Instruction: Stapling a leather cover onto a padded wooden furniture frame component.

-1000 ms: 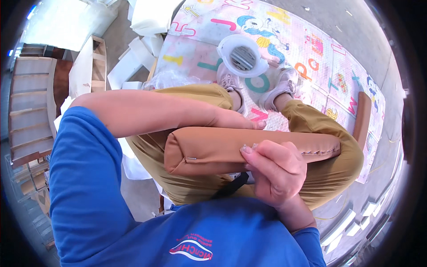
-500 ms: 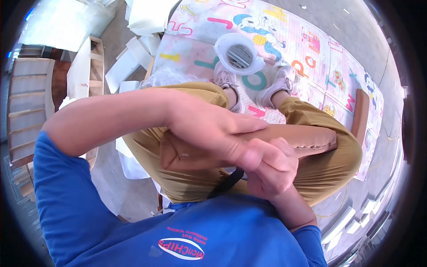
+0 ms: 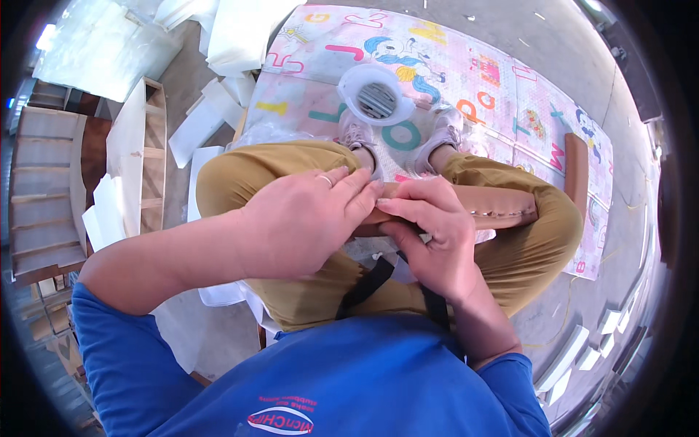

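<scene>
Fingers (image 3: 415, 211) of the right hand (image 3: 440, 240) are drawn close together, thumb and forefinger pinching the near edge of a brown padded bar (image 3: 499, 199); the left hand (image 3: 306, 222) lies palm down over the left part of that bar, its fingers side by side and a ring on one of them; its thumb and palm are hidden, so I cannot tell how firmly it grips; the two hands nearly meet over the bar. The bar lies across the person's lap, its right end against the right leg of the mustard trousers (image 3: 546, 273); a row of staples (image 3: 499, 214) runs along its near side, right of the right hand; its left end is covered by the left hand.

Beyond the bar, two pale shoes (image 3: 354, 136) rest on a padded mat (image 3: 298, 91) printed with coloured letters and pictures; also beyond the bar, between the shoes and further out, stands a white bowl (image 3: 349, 89) with grey metal strips (image 3: 376, 102) in it; to the right of the bar, past the right knee, a second brown piece (image 3: 577, 167) lies at the mat's edge. Left of the bar are white blocks (image 3: 198, 124) and, further left, open wooden frames (image 3: 153, 153); on the near side of the bar are a black strap (image 3: 368, 288) and the person's blue shirt (image 3: 364, 364); well to the right of the bar and nearer the person, white strips (image 3: 564, 357) lie on the grey floor (image 3: 604, 95).
</scene>
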`<state>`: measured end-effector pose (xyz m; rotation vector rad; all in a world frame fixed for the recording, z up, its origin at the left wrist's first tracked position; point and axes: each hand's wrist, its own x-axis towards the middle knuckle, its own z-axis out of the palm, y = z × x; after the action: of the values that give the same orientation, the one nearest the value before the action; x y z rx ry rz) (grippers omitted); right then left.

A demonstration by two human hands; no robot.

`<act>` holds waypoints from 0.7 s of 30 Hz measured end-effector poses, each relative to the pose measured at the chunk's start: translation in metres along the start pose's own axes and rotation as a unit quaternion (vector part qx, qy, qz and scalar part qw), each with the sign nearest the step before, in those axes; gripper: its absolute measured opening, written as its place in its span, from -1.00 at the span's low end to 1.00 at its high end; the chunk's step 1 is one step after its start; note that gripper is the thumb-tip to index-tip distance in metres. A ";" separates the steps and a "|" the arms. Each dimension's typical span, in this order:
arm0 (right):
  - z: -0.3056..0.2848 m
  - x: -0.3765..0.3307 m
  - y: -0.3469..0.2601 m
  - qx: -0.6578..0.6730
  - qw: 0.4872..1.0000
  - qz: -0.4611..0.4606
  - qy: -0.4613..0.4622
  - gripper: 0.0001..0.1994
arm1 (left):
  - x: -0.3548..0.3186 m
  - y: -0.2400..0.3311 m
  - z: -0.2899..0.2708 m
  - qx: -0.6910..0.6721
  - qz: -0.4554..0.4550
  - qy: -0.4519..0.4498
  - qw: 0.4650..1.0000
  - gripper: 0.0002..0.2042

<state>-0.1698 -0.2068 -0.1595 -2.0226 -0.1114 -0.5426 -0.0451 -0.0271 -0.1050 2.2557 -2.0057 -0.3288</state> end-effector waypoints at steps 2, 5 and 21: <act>0.001 -0.001 0.006 0.023 1.000 -0.001 0.001 -0.70 | 0.001 -0.001 0.002 -0.011 0.003 0.010 1.000 -0.39; -0.001 -0.002 0.013 -0.006 0.998 -0.069 -0.006 -0.72 | 0.002 0.000 0.002 -0.027 0.002 0.018 0.999 -0.39; -0.017 -0.004 -0.002 0.057 0.994 0.086 -0.041 -0.72 | 0.014 0.012 0.002 -0.017 0.013 0.175 0.984 -0.92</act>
<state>-0.1792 -0.2197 -0.1526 -1.9223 -0.0174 -0.3369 -0.0555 -0.0422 -0.1052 2.0891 -1.8288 0.0358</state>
